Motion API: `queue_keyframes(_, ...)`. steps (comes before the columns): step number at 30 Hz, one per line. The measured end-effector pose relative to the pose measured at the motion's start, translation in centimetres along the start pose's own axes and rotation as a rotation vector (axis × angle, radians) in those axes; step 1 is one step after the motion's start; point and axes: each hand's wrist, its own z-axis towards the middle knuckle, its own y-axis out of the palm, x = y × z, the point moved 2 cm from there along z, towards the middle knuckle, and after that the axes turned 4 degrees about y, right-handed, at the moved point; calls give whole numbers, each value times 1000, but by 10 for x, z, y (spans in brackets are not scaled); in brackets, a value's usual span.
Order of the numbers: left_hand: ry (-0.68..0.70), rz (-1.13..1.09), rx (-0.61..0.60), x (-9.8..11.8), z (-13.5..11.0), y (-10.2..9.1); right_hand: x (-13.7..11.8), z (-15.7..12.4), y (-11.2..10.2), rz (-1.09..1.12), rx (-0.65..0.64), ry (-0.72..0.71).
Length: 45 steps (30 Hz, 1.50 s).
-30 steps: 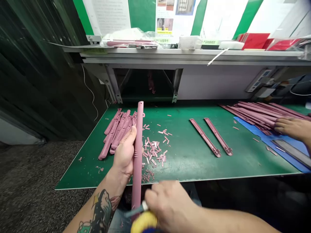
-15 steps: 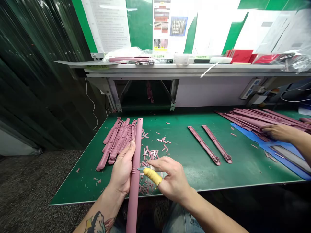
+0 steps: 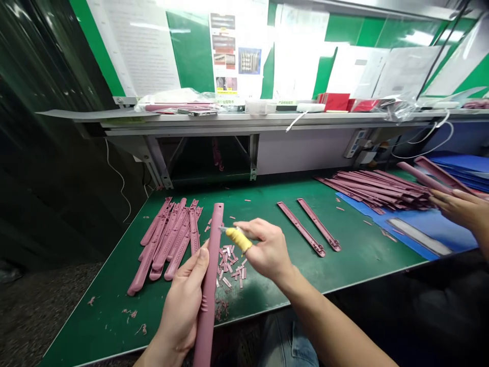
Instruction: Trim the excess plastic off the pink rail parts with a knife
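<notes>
A long pink plastic strip [image 3: 209, 290] with a hole at its far end slants up in front of me. My left hand [image 3: 185, 298] is closed around it, thumb along its left side. In my right hand [image 3: 269, 250] is a small knife, its thin blade [image 3: 222, 229] at the strip's right edge near the far end. The handle is mostly hidden by my fingers. A yellow wrap [image 3: 239, 238] covers my right thumb. Small pink offcuts [image 3: 231, 265] lie under the strip. Left of it is a pile of pink plastic pieces [image 3: 168, 239].
Two pink pieces [image 3: 305, 229] lie apart on the green table [image 3: 351, 270]. At right, a pile of pink strips [image 3: 378, 188] rests partly on a blue sheet [image 3: 414, 234]. A co-worker's hand [image 3: 458, 206] holds pink strips there. A shelf [image 3: 229, 122] crosses the back.
The knife has moved up the strip from its ridged middle to near the far end. My view has turned right. The co-worker's hand now holds pink strips above the table.
</notes>
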Motion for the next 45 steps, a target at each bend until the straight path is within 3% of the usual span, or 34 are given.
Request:
queue_keyframes(5,-108,10,0,-6,-10,-4,7,18,-16,99,133,-7)
queue_keyframes(13,-238,-176,-61,-9,-10,-2,-2,-18,2,105,-51,-58)
queue_keyframes(18,-215,-208,-140,-9,-19,0,9,-1,-9,101,154,51)
queue_keyframes(20,-163,-192,-178,-7,-20,-3,13,3,-12,164,79,62)
queue_keyframes(24,-117,23,-156,-8,-9,-17,12,-6,-4,164,-258,21)
queue_keyframes(26,-99,63,-145,-11,-2,-22,9,-12,3,102,-316,-27)
queue_keyframes(31,-97,55,-136,-23,1,-30,1,-8,20,-198,-334,-131)
queue_keyframes(37,-76,-157,-127,-30,1,-33,-9,5,19,-490,-326,-156)
queue_keyframes(45,-18,-89,-98,-30,5,-36,-11,1,15,-601,-347,-198)
